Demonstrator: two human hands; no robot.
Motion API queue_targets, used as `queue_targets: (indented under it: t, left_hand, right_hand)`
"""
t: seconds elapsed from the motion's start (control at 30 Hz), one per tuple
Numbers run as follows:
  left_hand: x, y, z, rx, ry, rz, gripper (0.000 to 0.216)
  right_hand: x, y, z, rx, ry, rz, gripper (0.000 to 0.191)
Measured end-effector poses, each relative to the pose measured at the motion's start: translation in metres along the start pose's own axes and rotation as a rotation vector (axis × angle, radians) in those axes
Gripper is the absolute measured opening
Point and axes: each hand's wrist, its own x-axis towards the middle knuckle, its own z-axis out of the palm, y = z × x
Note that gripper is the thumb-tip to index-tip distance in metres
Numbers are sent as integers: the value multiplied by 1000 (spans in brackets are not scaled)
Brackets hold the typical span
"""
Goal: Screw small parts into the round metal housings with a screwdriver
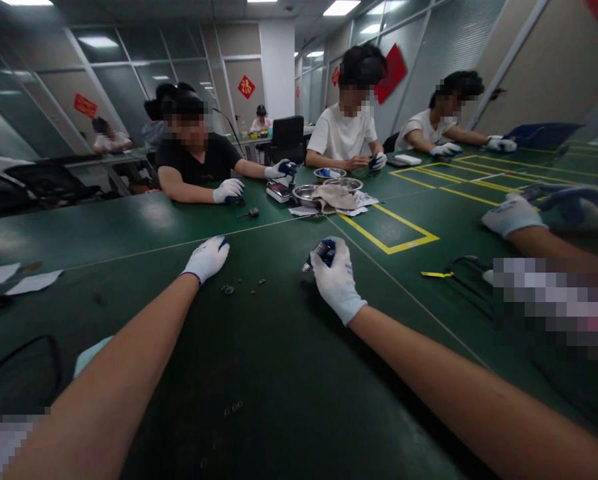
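Observation:
My right hand [335, 278], in a white glove, is closed around a small dark cylindrical metal part [319, 252] whose silvery tip points left, held just above the green table [259, 373]. My left hand [207, 258], also gloved, rests on the table with its fingers curled, and what they hold, if anything, is hidden. Between the two hands lie several tiny metal parts: a small ring [227, 289] and little screws or beads [257, 287]. A few more tiny pieces [233, 407] lie nearer to me.
Across the table sit three co-workers in gloves, with metal bowls [306, 194], a cloth [335, 197], a small box [279, 191] and a loose bit [250, 213]. Another person's gloved hands [516, 213] are at the right. Yellow tape lines [393, 233], papers [29, 281] at left.

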Motion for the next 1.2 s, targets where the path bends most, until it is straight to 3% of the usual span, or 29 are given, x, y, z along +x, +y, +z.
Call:
queue_targets:
  t: [0.27,0.53,0.63,0.73,0.87,1.03,1.1,1.2]
  left_hand:
    - [-71,6,-4,-113,30,79,50]
    - [-134,12,-13,-371,12,192,50]
    - [-141,15,-14,-396,107,133,49]
    - [-143,19,-13,-259,198,65,42]
    - [-142,27,-13,-140,182,59,32]
    - [-139,26,-15,-229,249,60,24]
    - [-138,25,-17,-315,310,19,26]
    - [-135,35,-21,-389,330,17,25]
  right_hand:
    - [-7,-12,-2,75,-130,-6,39]
    - [-36,-37,8,231,-213,76,58]
    - [-45,-43,11,243,-234,110,65]
    - [-52,-48,13,243,-267,120,61]
    - [-60,-54,14,246,-317,123,57]
    - [-62,-53,15,246,-338,115,52]
    - [-61,-49,15,231,-331,64,49]
    - [-58,-46,10,191,-307,-170,46]
